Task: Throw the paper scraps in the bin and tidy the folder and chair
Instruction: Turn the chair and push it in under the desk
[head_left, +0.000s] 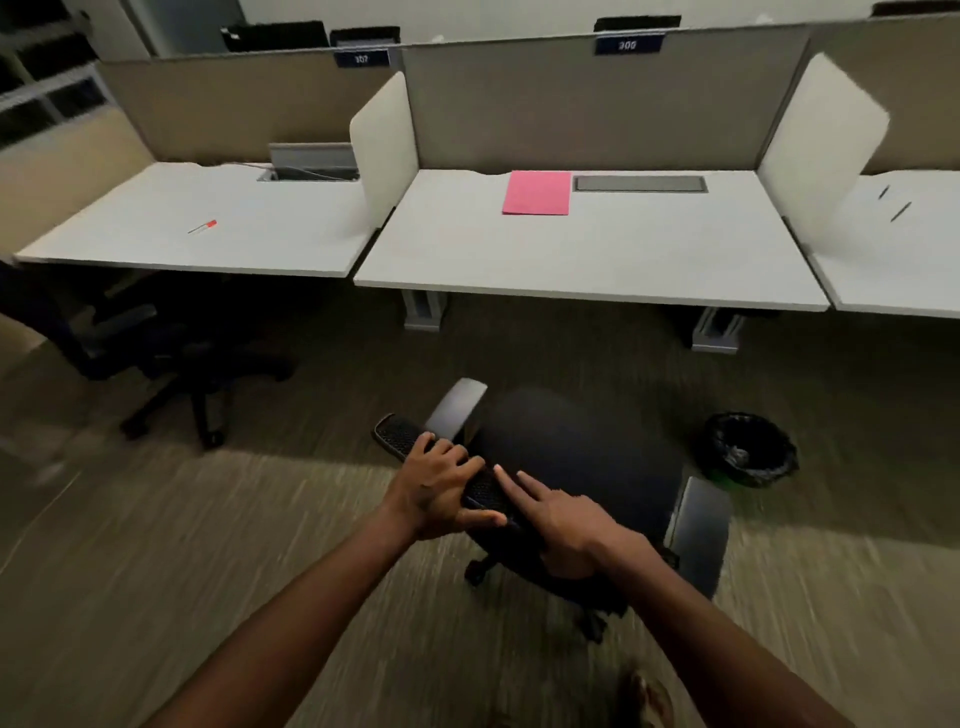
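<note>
Head view: left hand (441, 483) grips the chair (571, 457) backrest, right hand (561, 519) rests open-fingered; next, push it toward the tabletop (597, 260) above.

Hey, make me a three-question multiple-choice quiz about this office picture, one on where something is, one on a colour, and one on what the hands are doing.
1. Where does the round bin with a black liner stand?
A. on the carpet to the right of the black swivel office chair
B. on the white middle desk
C. under the left desk

2. What colour is the flat paper folder on the white middle desk?
A. blue
B. pink
C. green

3. What is the left hand doing?
A. lifting the folder
B. hanging free at the person's side
C. gripping the top edge of the chair's mesh backrest

Answers: 1 A, the bin sits on the floor right of the chair. 2 B, the folder is plainly pink. 3 C, its fingers wrap over the backrest; the right hand rests beside it with fingers extended.
</note>
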